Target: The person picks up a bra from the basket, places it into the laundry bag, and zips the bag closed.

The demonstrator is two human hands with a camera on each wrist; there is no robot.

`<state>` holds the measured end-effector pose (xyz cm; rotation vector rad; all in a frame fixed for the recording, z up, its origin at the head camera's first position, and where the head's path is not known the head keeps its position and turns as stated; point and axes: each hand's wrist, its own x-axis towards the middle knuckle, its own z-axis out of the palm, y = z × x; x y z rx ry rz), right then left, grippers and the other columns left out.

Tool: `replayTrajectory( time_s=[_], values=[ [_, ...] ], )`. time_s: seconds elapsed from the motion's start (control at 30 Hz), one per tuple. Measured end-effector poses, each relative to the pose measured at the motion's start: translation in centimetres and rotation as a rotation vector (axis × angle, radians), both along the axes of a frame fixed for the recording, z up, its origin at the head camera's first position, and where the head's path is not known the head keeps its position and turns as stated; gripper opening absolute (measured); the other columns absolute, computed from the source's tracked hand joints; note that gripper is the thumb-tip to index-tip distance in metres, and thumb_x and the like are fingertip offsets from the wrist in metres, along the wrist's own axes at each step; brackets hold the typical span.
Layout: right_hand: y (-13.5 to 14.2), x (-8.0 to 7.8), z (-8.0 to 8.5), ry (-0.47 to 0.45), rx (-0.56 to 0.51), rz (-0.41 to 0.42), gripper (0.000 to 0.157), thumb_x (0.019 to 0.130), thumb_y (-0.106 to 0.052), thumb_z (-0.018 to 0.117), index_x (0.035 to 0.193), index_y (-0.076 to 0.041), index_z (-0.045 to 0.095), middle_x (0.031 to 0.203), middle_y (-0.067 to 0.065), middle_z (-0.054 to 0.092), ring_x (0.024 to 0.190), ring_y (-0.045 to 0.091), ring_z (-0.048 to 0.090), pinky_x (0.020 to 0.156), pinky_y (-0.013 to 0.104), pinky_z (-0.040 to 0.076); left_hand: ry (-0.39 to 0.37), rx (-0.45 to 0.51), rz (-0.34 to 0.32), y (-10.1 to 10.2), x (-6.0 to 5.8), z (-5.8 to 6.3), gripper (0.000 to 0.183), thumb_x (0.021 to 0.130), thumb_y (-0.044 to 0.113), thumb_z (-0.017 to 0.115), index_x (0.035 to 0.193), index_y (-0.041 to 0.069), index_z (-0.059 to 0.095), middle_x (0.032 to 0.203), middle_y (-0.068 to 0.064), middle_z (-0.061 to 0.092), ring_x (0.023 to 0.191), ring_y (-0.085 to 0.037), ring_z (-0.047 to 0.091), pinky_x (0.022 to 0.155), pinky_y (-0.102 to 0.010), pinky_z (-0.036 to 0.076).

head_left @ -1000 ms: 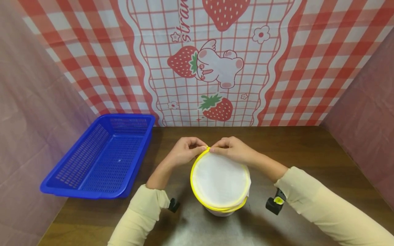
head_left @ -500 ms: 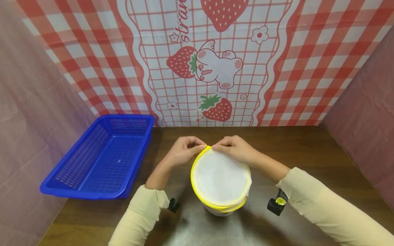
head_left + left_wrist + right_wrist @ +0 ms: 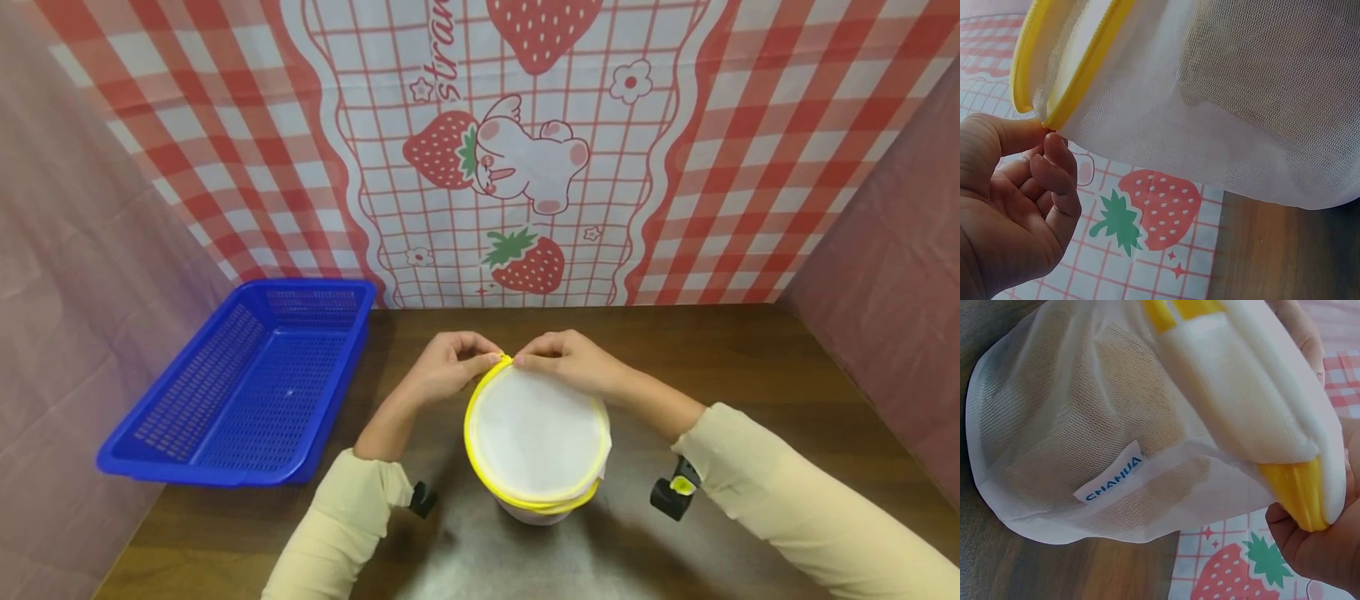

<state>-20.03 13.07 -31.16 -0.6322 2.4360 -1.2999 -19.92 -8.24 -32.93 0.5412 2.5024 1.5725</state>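
A round white mesh laundry bag (image 3: 540, 437) with a yellow zipper (image 3: 469, 442) round its top stands on the table. Through the mesh a brownish item (image 3: 1241, 75) shows inside; its kind cannot be made out. At the bag's far edge my left hand (image 3: 447, 367) pinches the zipper's end between thumb and forefinger. Right beside it, my right hand (image 3: 573, 364) pinches the rim by the zipper. In the right wrist view a white label (image 3: 1110, 475) lettered CHAHUA is on the bag's side, and the zipper tape looks partly covered by white fabric.
To the left stands a blue plastic basket (image 3: 277, 400) with slotted walls. A wooden table (image 3: 750, 358) lies under everything. Behind it hangs a red-and-white strawberry-print cloth (image 3: 525, 167), with pinkish cloth (image 3: 892, 250) at the sides.
My right fingertips have shifted very slightly to the right along the rim, away from the left ones. The left hand, bag and basket stay practically where they were.
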Motion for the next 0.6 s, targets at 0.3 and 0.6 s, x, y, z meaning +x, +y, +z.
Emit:
replayTrajectory(
  time_s=[0.3,0.6],
  values=[
    [-0.28,-0.19,-0.07,0.068,0.030,0.026,0.027,0.090,-0.029,0.062,0.105,-0.009,0.072,0.100,0.007,0.068,0.084,0.015,0.057,0.065,0.027,0.051,-0.004,-0.014,0.001,0.17,-0.12,-0.17,0.018,0.088,0.018,0.064,0.097,0.004,0.070,0.086,-0.009,0.067,0.072,-0.028,0.056,0.057,-0.023,0.044],
    [-0.27,0.01,0.00,0.067,0.038,-0.006,0.026,0.090,-0.028,0.061,0.103,-0.009,0.072,0.096,0.007,0.066,0.083,0.016,0.054,0.064,0.028,0.050,-0.006,0.001,0.004,0.01,-0.14,-0.22,0.018,0.088,0.018,0.064,0.097,0.002,0.069,0.088,-0.012,0.068,0.071,-0.022,0.056,0.059,-0.023,0.046]
  ],
)
